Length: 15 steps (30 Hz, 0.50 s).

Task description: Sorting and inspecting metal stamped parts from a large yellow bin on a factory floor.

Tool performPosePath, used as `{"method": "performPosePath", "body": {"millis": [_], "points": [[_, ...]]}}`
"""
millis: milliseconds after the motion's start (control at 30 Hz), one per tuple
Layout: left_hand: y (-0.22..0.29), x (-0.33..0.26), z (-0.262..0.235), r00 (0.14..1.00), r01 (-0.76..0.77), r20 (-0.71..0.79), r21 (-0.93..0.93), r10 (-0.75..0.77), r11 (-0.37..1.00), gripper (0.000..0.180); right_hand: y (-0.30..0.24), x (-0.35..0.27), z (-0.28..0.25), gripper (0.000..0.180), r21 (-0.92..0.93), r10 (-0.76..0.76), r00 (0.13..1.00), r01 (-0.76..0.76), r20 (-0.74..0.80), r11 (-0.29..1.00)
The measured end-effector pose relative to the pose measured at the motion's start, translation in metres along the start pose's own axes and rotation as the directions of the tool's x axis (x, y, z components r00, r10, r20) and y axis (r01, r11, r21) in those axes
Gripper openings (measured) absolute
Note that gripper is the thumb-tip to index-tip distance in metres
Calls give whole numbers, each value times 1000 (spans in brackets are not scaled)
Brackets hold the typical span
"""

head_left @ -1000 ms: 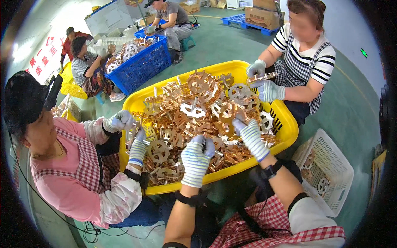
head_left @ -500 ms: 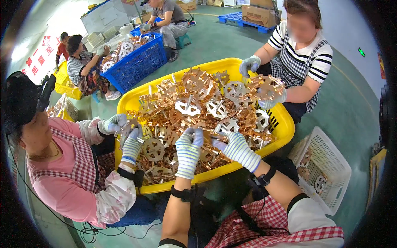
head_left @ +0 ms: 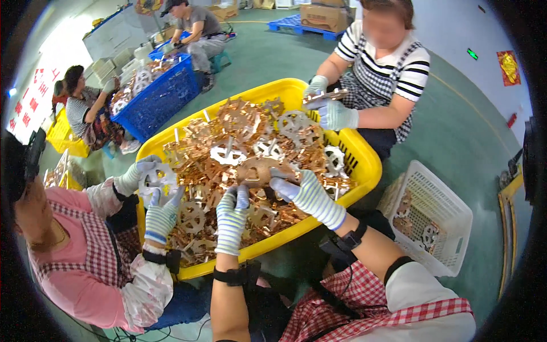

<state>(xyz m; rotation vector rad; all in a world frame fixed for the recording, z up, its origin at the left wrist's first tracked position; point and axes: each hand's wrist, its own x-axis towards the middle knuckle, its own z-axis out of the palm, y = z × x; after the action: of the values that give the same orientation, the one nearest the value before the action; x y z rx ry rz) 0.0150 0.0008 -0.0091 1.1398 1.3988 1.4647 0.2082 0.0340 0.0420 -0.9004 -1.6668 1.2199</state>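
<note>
Over the near part of a yellow basket point(head_left: 373, 165) I hold a flat copper-coloured metal plate point(head_left: 255, 171), its broad face showing. My left hand point(head_left: 232, 219), in a striped glove, has its fingertips closed at the plate's lower left edge. My right hand point(head_left: 313, 196), gloved alike, pinches the right end between thumb and fingers. Beneath both hands lies a heap of copper-coloured toothed metal parts point(head_left: 216, 137), mixed with silvery spoked discs point(head_left: 228, 155). How far the plate's underside touches the heap is hidden.
At the left, a co-worker's gloved hands hold a silvery spoked disc point(head_left: 159, 183). Across the basket, another person holds a metal part point(head_left: 326, 96). A white crate point(head_left: 450, 211) with several parts stands on the floor at right. A blue crate point(head_left: 156, 97) is farther back.
The plate in my hands has turned from nearly edge-on to face-on. The left co-worker's disc now shows its face; the part across the basket is now edge-on. The whole view has shifted.
</note>
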Motion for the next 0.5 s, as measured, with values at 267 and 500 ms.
{"method": "performPosePath", "body": {"millis": [267,500], "points": [[19,-8,8,994,-85,78,154,74,984,34,-13,-15,-15,31,-263,-277,961,264,-14,928],[61,-34,35,857,418,449,-325,-251,848,26,-53,-60,-47,36,-487,-219,972,151,-85,860]]}}
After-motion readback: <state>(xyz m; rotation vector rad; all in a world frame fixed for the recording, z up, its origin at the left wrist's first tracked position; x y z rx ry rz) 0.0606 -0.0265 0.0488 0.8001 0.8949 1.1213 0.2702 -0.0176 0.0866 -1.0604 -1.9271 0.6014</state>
